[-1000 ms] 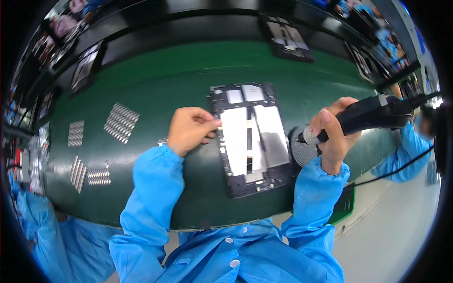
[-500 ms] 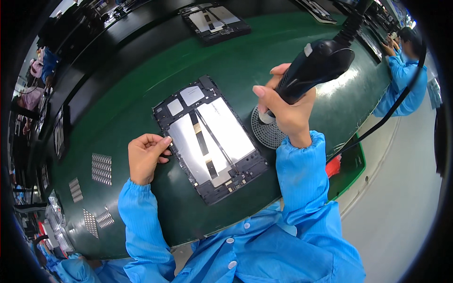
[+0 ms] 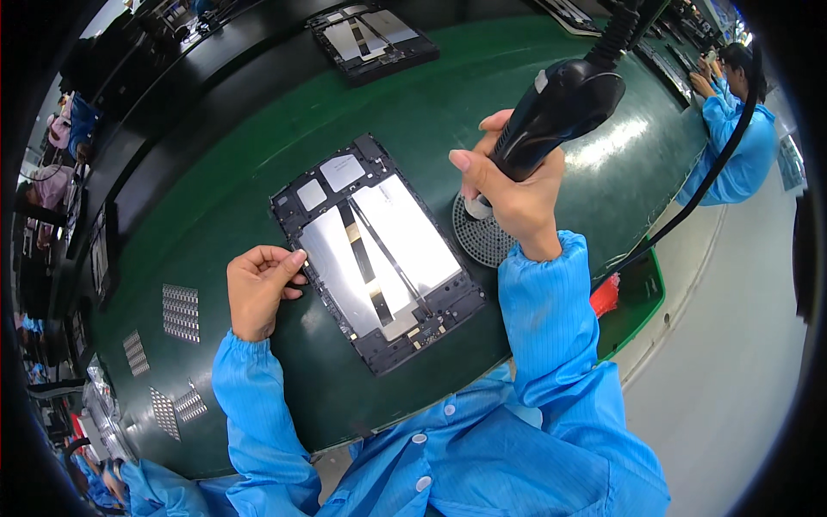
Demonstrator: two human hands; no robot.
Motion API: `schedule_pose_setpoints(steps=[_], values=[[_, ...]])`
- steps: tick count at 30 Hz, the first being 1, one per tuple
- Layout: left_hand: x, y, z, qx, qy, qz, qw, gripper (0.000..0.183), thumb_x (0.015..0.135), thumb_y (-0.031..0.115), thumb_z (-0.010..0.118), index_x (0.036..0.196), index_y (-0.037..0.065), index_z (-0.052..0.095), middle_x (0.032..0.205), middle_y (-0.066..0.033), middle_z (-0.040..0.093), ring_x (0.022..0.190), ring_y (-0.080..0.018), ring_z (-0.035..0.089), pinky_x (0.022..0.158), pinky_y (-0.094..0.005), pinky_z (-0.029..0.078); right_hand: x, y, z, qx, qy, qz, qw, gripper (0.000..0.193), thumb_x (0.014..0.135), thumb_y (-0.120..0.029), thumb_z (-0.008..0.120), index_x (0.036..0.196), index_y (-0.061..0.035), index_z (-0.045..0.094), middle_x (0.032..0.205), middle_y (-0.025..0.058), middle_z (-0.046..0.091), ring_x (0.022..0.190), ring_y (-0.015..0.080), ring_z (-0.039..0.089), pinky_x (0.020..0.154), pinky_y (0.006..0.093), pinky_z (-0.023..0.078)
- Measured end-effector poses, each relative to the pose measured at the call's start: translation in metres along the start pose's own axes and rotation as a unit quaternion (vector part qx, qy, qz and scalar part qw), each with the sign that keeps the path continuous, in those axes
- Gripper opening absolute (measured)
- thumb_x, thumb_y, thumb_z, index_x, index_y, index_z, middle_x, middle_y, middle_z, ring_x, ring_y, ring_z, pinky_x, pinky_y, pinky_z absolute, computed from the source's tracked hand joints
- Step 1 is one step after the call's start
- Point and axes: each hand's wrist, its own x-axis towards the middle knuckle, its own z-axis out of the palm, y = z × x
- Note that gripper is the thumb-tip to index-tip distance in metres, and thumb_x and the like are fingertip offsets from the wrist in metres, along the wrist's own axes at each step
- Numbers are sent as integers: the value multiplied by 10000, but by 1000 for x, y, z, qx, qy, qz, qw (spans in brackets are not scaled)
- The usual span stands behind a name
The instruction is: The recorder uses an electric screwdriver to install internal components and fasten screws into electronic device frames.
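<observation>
An opened tablet, with silver plates and a black frame, lies on the green table in front of me. At its left edge, my left hand is pinched closed, the thumb on the rim. My right hand is wrapped around a black electric screwdriver, which tilts away up to the right. The driver's pale lower end is over a round grey tray full of small holes, right of the tablet. Its very tip is hidden by my fingers.
Several sheets of small metal parts lie on the left. Another opened tablet rests on a black block at the back. A black cable hangs at the right, near a green bin with red material. A person sits far right.
The whole view has shifted slightly, moving the tablet and both hands a little left in the picture. My grip on the screwdriver, and its place over the round tray, look the same.
</observation>
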Motion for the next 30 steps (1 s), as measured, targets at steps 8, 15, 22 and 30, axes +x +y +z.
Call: schedule_pose_setpoints(steps=[8,15,22,30], values=[[-1,1,-5,-2,4,-1,1000,192,797,137,729,836,-15,620,717,-59,638,599,-100,613,479,-191,489,2,-4,8,20,9,4,1000,319,733,19,741,978,10,537,623,22,582,503,83,549,461,215,429],[4,2,-10,-58,-60,-39,996,201,862,132,643,943,-50,616,824,-96,644,696,-138,643,524,-228,534,5,-31,26,54,24,-69,996,376,745,33,697,1068,-22,513,625,40,570,474,116,527,477,246,435],[3,-5,-23,-85,-85,-43,992,188,873,122,632,961,-43,609,843,-84,637,704,-124,635,535,-222,543,16,-35,143,120,-139,-11,983,331,748,21,713,1014,18,515,616,39,593,500,93,551,481,219,417],[4,-2,-21,-78,-87,-42,992,191,869,126,635,958,-41,610,806,-75,637,676,-128,640,506,-224,523,8,-4,183,115,-180,23,977,298,749,55,696,984,40,513,607,43,586,501,106,558,487,237,441]])
